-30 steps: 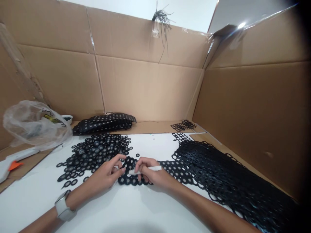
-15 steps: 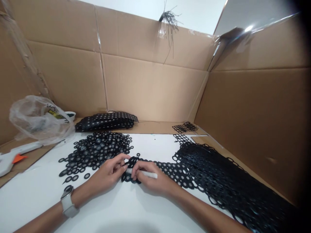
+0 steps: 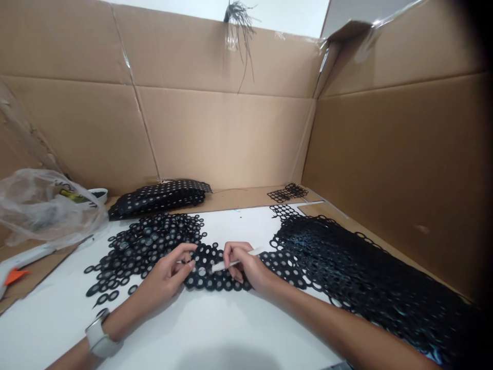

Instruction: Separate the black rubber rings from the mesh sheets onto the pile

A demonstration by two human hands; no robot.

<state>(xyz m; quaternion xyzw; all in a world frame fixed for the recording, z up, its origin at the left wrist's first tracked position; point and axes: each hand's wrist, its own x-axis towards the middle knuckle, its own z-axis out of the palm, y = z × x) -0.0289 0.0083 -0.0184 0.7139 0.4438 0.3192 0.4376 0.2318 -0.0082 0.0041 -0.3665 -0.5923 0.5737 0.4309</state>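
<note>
My left hand (image 3: 171, 272), with a watch (image 3: 100, 334) on its wrist, is at the left end of a black mesh strip (image 3: 202, 257). Its thumb and forefinger pinch the strip's edge. Grey-centred black discs fill the strip's openings. My right hand (image 3: 244, 264) grips a slim white pen-like stick (image 3: 221, 266), whose left tip is over the strip. Behind this hand the strip runs right toward a large heap of black open-ring mesh (image 3: 358, 277). Left of the strip lies a pile of loose black ring-shaped discs (image 3: 150, 244).
Cardboard walls (image 3: 227, 133) enclose the white work surface (image 3: 162, 334). At the back lies a stack of dotted black strips (image 3: 162, 198), near small mesh pieces (image 3: 287, 192). To the left are a clear plastic bag (image 3: 50, 210), a small bowl (image 3: 98, 194) and a white tool with an orange part (image 3: 15, 276).
My right hand has moved right, away from my left hand, with the white stick. The strip's left end, bunched up before, now lies flatter. The camera view has turned slightly right.
</note>
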